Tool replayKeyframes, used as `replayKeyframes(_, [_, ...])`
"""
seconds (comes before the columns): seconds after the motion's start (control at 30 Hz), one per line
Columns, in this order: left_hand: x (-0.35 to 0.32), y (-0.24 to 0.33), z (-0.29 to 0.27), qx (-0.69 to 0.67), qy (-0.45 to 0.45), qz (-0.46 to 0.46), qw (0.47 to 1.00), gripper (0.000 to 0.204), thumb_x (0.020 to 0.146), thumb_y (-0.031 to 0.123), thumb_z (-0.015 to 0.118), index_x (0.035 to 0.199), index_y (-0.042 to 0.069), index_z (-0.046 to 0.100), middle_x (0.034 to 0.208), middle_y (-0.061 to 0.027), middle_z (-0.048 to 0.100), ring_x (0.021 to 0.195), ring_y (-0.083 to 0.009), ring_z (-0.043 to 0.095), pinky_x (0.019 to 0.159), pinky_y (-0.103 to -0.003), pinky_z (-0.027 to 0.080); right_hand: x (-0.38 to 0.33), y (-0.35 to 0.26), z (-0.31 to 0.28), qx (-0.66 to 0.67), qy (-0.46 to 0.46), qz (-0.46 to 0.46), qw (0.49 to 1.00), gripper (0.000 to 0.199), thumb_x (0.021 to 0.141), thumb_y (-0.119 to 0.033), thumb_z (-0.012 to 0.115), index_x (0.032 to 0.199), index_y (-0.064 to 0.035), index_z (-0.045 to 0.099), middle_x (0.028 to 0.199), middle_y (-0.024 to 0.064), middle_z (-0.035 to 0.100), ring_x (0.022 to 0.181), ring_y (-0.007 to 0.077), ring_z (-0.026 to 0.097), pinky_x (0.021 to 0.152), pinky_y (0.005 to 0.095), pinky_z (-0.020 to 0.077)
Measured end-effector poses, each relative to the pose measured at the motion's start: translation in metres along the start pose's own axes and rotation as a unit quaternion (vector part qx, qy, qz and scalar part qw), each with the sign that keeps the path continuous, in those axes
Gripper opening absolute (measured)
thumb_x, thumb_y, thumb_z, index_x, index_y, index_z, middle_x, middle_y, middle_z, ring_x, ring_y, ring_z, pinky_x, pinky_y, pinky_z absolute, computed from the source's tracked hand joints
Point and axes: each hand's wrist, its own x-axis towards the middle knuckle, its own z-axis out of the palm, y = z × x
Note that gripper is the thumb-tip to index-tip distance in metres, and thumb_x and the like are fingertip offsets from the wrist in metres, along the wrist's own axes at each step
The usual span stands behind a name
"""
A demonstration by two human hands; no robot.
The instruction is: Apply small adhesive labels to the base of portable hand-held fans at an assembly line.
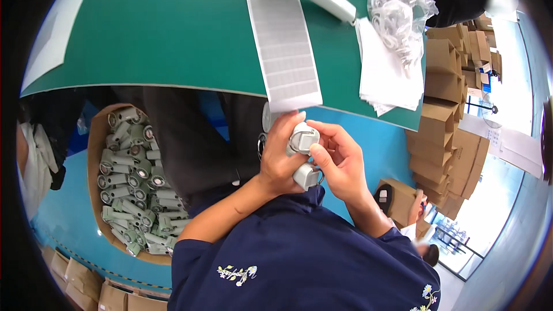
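- The smooth green surface (161,29) carries a long strip of white labels (283,46).
- A round cardboard bin (95,138) holds matching pale green plastic parts (135,178).
- Your left hand (279,158) has its grip wrapped around the small pale green device (303,155), just below the surface edge.
- Your right hand (340,164) pinches its top with thumb and fingertips.

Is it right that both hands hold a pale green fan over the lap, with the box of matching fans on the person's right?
Not quite. The head view shows the box of fans on the person's left. The rest stands: left hand and right hand both hold the pale green fan.
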Motion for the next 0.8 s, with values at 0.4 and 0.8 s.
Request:
replayKeyframes(0.4, [-0.004, 0.022, -0.037, -0.081, 0.071, -0.046, 0.993, 0.033, 0.072, 0.016, 0.084, 0.102, 0.004, 0.078, 0.145, -0.0367, 0.049, 0.13, -0.0505, 0.056, 0.109, -0.054, 0.047, 0.019, -0.008, 0.01, 0.102, -0.04, -0.116, 0.987, 0.027, 0.105, -0.013, 0.063, 0.127, 0.0005, 0.064, 0.096, 0.0052, 0.07, 0.081, 0.0072, 0.063, 0.069, 0.0244, 0.0526])
replayKeyframes(0.8, [0.305, 0.008, -0.201, 0.434, -0.019, 0.182, 0.882, 0.049, 0.072, 0.013, 0.079, 0.121, 0.012, 0.075, 0.148, -0.0278, 0.051, 0.136, -0.0452, 0.052, 0.115, -0.051, 0.04, 0.107, 0.006, -0.039, -0.258, 0.231, -0.41, 0.844, 0.009, 0.087, 0.001, 0.067, 0.094, -0.0024, 0.071, 0.086, 0.0126, 0.07, 0.079, 0.0326, 0.066, 0.073, 0.0399, 0.0516])
